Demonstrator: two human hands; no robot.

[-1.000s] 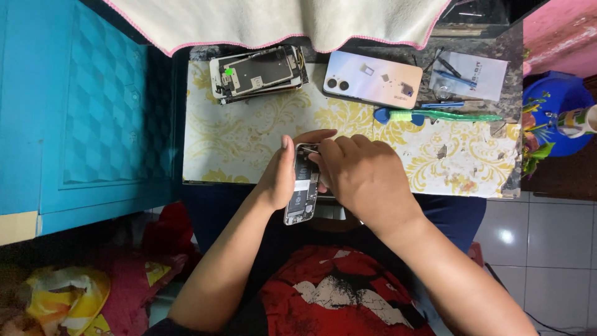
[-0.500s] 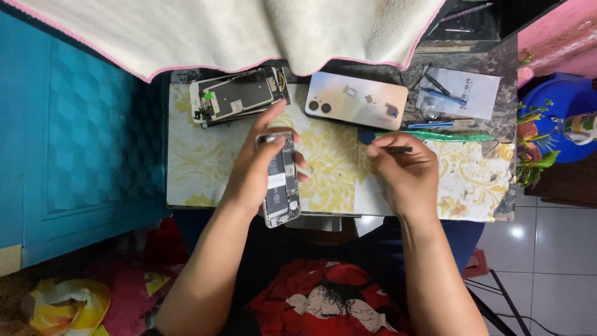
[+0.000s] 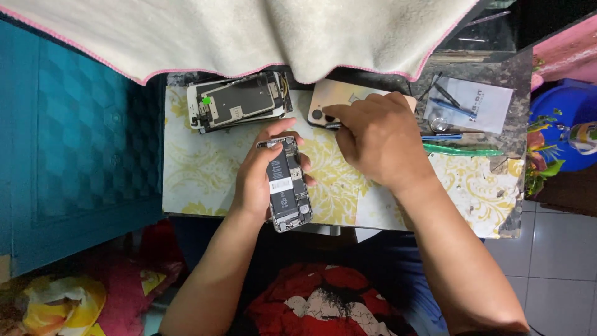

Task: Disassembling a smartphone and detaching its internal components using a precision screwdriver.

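Left hand (image 3: 258, 177): wrapped round an opened phone (image 3: 286, 183), thumb on its right edge, fingers behind; held just above the near edge of the bench (image 3: 199, 186).
Opened phone: back off, black battery with white label and boards showing, top end tilted away, slightly left.
Right hand (image 3: 376, 140): curled, knuckles up, fingertips pinching a thin dark tool (image 3: 333, 125); resting over the gold phone (image 3: 329, 99).
Gold phone: lying back up at the far side of the bench, camera corner showing left of the right hand, rest hidden.
Screen stack (image 3: 239, 102): pile of detached screen parts, far left on the bench, well apart from both hands.
Green tool (image 3: 463, 150): flat on the bench right of the right hand, beside a blue one (image 3: 441, 137).
Paper (image 3: 476, 106): white sheet at far right with small tools on it.
Towel (image 3: 249, 31): pale, pink-edged, hanging over the far edge.
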